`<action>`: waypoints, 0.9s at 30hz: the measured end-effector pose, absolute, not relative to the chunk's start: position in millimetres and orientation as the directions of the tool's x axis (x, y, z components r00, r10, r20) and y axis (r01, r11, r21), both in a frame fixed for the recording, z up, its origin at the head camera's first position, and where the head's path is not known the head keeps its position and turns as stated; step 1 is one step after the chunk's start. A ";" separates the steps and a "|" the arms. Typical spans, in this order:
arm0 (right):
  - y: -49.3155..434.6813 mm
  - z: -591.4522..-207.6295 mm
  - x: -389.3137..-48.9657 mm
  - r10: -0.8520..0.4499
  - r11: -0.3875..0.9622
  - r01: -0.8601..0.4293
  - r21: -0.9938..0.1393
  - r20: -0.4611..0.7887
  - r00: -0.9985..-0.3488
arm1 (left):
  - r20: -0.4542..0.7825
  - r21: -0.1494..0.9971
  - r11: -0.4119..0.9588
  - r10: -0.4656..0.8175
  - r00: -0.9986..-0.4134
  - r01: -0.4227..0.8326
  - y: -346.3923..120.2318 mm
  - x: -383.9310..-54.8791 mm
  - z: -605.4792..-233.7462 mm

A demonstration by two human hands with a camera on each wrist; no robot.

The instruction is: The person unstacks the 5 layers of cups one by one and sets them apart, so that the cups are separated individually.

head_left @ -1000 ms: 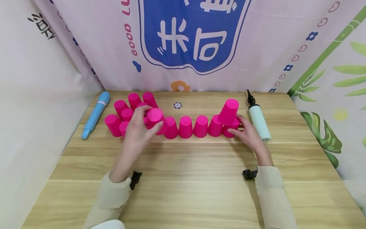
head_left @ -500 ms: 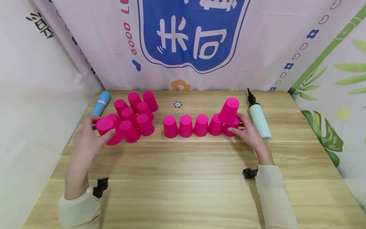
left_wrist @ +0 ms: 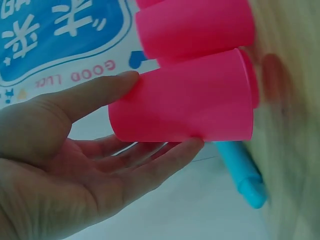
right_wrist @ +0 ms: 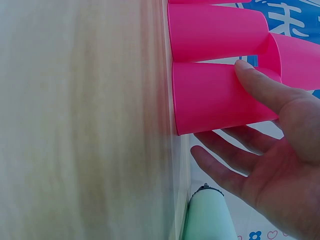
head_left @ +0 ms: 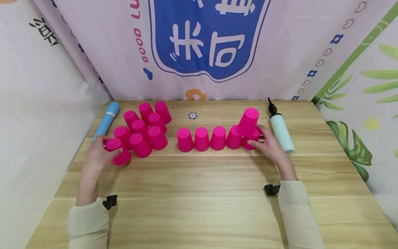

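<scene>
Between thumb and fingers, my left hand grips an upside-down pink cup at the front left of a cluster of similar cups. Its rim is close to the tabletop. At the other side, my right hand holds the rightmost cup of a row of several upside-down pink cups, thumb on the near side and fingers behind. One more pink cup stands upside down on top, bridging the row's two rightmost cups. The cluster's pink cups stand upside down close together.
A blue pump-like cylinder lies left of the cluster, near the table's left edge. On the right lies a mint hand pump with a black nozzle. A poker chip rests toward the back, before a printed curtain.
My left hand has carried its cup leftward from beside the row, past the cluster's front, then lowered it to the cluster's front left corner. My right hand stays at the rightmost cup.
</scene>
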State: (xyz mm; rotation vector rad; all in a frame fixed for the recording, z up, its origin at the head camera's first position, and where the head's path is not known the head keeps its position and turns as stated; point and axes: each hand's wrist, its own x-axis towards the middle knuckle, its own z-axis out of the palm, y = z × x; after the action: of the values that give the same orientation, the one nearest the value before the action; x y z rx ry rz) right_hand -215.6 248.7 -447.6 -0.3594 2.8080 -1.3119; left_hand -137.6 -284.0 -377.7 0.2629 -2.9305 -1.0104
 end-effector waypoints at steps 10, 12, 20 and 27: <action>247.8 -447.8 -215.0 -0.213 0.616 -0.191 -0.764 0.072 -0.974 | -0.020 0.615 0.771 -0.193 -0.981 -0.164 -286.7 -145.6 -394.9; 247.7 -447.8 -215.1 -0.215 0.614 -0.192 -0.766 0.072 -0.974 | -0.020 0.613 0.772 -0.199 -0.980 -0.169 -287.7 -146.9 -397.4; 248.4 -448.4 -215.5 -0.214 0.616 -0.185 -0.766 0.064 -0.975 | -0.022 0.625 0.762 -0.196 -0.980 -0.166 -290.5 -149.6 -403.1; 247.9 -448.6 -215.5 -0.209 0.620 -0.180 -0.763 0.061 -0.976 | -0.062 0.638 0.751 -0.167 -0.984 -0.168 -288.6 -142.6 -400.4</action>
State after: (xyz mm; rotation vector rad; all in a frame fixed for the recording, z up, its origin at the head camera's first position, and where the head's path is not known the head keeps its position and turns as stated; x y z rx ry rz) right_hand -215.5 247.9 -448.6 -0.3365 2.7969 -1.3114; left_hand -142.6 -288.6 -400.4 0.2812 -2.9406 -1.0719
